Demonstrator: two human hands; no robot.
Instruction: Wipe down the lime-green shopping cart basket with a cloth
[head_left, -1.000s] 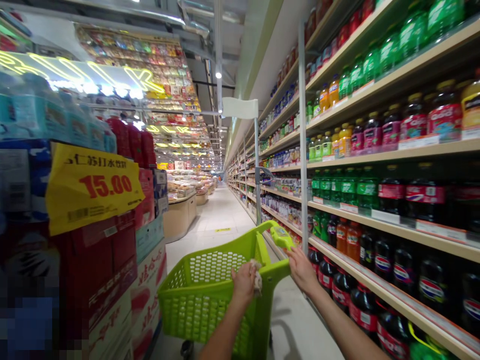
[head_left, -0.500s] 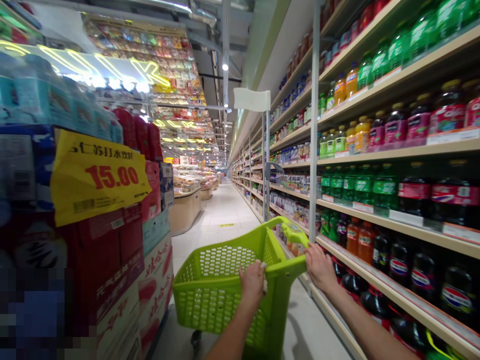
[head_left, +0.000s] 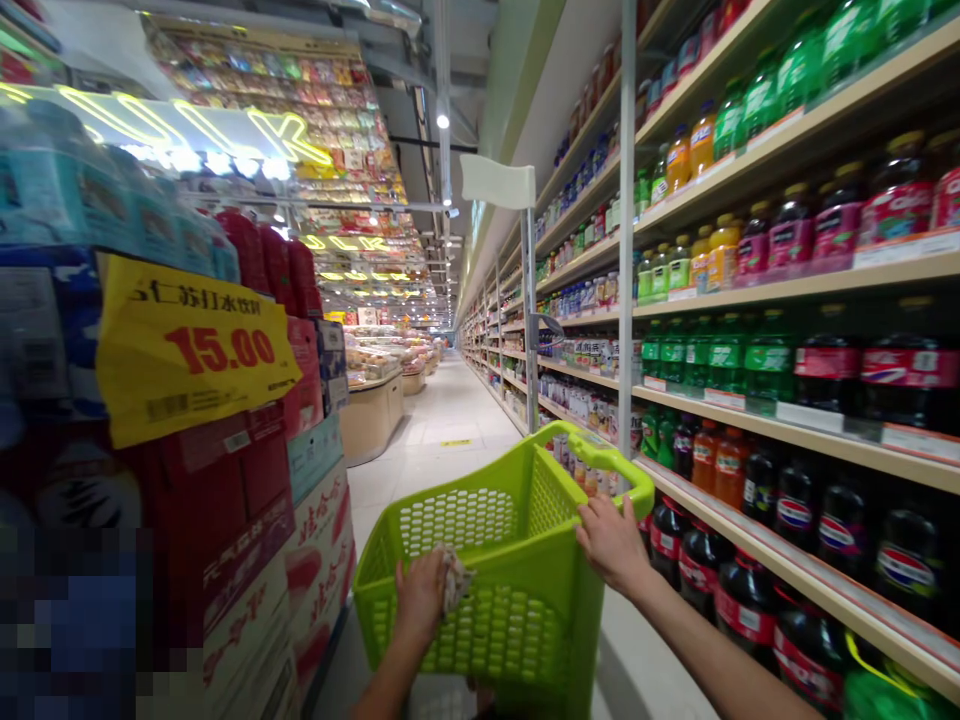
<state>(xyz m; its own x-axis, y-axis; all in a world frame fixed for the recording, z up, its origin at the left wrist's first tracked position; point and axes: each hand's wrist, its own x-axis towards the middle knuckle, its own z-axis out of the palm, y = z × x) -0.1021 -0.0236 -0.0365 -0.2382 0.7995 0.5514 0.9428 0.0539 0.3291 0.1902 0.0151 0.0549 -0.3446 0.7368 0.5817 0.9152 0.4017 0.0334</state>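
A bright green plastic shopping cart (head_left: 517,620) stands turned sideways in front of me, its perforated basket showing no goods inside. My left hand (head_left: 421,592) is closed around a crumpled whitish cloth (head_left: 454,580) at the near side rim of the basket. Further right, my right hand (head_left: 611,540) grips the cart's top rim near the handle end, with the fingers curled over the edge. The green handle (head_left: 637,490) rises just beyond that hand. The cart's underside and wheels are mostly hidden.
Shelves of soda bottles (head_left: 757,350) run along the right, close to the cart. Stacked drink cartons (head_left: 322,560) with a yellow price sign (head_left: 199,350) stand at left. A tiled aisle (head_left: 442,400) leads ahead past a produce-style display counter (head_left: 375,415).
My right hand has shifted left from the handle end onto the side rim. My left hand, with the cloth, has moved left and slightly down along the rim. The cart has turned slightly.
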